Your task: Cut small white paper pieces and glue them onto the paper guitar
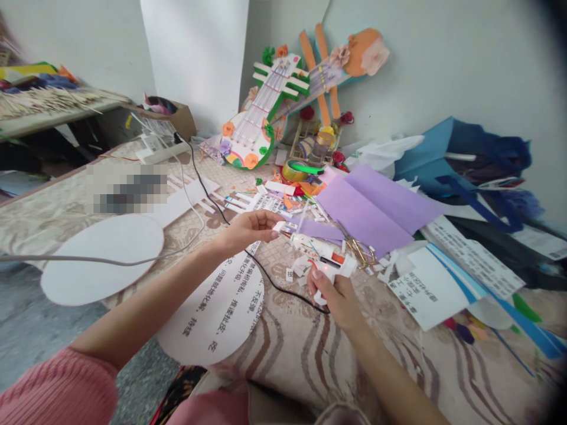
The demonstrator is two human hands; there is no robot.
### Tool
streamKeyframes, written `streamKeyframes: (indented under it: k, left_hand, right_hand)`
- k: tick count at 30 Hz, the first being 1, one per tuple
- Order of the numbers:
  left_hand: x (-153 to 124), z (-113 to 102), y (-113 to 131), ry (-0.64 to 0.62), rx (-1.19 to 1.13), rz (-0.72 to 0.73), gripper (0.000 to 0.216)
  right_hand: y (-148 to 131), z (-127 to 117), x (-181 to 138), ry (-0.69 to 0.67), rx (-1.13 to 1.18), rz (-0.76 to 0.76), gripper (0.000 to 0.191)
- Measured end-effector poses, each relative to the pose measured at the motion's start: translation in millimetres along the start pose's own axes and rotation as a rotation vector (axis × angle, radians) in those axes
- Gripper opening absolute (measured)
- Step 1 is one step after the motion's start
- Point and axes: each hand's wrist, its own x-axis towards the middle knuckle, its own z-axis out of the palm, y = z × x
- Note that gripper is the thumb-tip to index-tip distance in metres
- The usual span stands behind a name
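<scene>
My right hand (334, 292) is wrapped round the handle of a white hot glue gun (339, 267), whose nozzle points left and whose small red light is lit. My left hand (254, 229) pinches a small white piece (279, 226) close to the nozzle tip; I cannot tell whether the two touch. Below my left hand lies a rounded white paper cutout with printed characters (217, 313). Another cutout, plain white and oval (104, 254), rests farther left with a long neck strip (186, 200). Scissors (357, 245) with gold handles lie just beyond the glue gun.
Purple paper (376, 206) and paper scraps cover the table's middle. Two decorated paper instruments (261, 118) lean against the wall. A black cord (279, 286) crosses the table; a grey cable (88, 260) runs at left. A power strip (162, 153), tape roll (295, 170) and blue bag (425, 153) stand behind.
</scene>
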Motion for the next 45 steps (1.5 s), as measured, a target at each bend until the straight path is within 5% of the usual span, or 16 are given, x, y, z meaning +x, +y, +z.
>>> streamKeyframes:
  k: [24, 39, 45]
  left_hand:
    - [-5, -1, 3, -0.058, 0.047, 0.006, 0.032]
    - [-4, -4, -2, -0.029, 0.024, 0.024, 0.035]
    - [-3, -15, 16, -0.001, 0.083, 0.034, 0.036]
  right_hand:
    - [0, 1, 2, 0.073, 0.010, -0.003, 0.052]
    - [6, 0, 0, -0.016, 0.021, -0.024, 0.048]
    - [14, 2, 1, 0.040, 0.152, 0.053, 0.038]
